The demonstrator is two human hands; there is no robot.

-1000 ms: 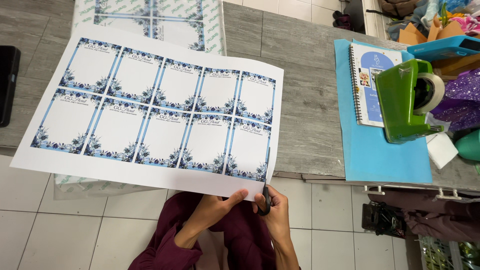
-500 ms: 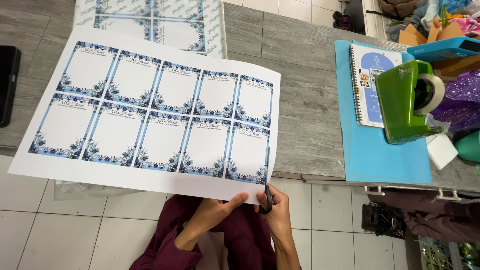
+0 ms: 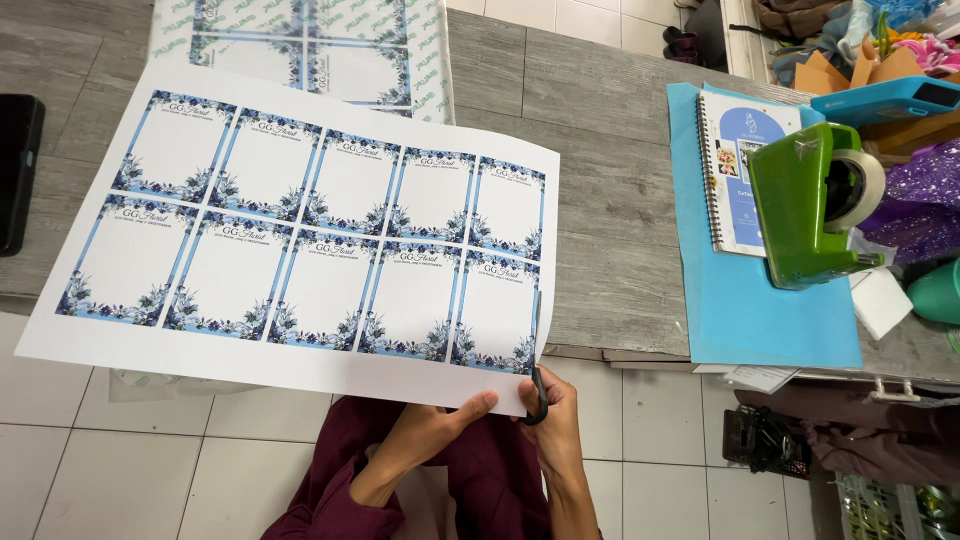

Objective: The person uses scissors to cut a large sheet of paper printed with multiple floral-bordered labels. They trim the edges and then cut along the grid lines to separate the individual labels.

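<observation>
The printed sheet hides most of the scissors and the left hand's fingers.

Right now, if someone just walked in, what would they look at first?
Probably the big white sheet printed with ten blue flower-bordered cards, spread over the grey table. The left hand holds its near edge, while the right hand works black scissors there. A bright green tape dispenser stands at the right.

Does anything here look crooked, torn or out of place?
Nothing looks damaged or spilled. The printed sheet lies at a slant, overhanging the table edge, because the left hand holds it while the right hand works scissors.
</observation>
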